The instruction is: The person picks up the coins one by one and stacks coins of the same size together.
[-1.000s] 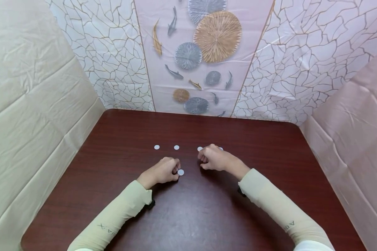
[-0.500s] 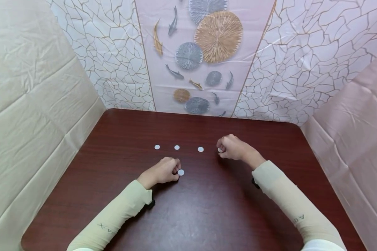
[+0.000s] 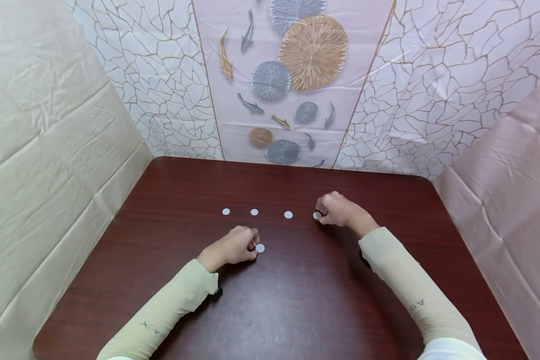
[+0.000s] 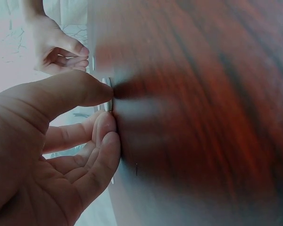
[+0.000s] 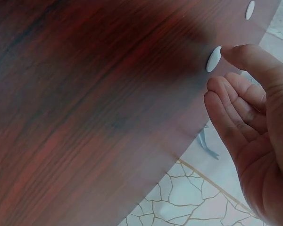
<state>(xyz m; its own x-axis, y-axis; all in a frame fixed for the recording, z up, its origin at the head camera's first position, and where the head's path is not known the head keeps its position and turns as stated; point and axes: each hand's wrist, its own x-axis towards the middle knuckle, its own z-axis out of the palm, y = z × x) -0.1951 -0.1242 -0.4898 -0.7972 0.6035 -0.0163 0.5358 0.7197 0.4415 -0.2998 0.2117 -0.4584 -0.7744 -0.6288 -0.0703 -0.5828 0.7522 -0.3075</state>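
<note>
My left hand [image 3: 235,245] is low over the table, its thumb and a finger pinching the edges of a small white disc [image 3: 260,248]. In the left wrist view this disc [image 4: 108,96] shows nearly edge-on between thumb and fingertip. Farther back on the right, my right hand [image 3: 340,210] hovers beside another white disc [image 3: 317,215]. The right wrist view has that disc [image 5: 214,59] flat on the table, close by the thumb tip; the other fingers are bent and stand apart from it. Whether the thumb touches it I cannot tell.
Three more white discs lie in a row to the left of the right hand's disc: one far left [image 3: 226,211], one in the middle [image 3: 254,212], one nearer [image 3: 288,215]. A dark red wooden table [image 3: 270,310] bears everything. Patterned cloth [image 3: 270,100] hangs behind it.
My right hand has moved right and back from the third disc to the rightmost one, then its fingers have drawn slightly off that disc. The left hand has stayed in place with its disc.
</note>
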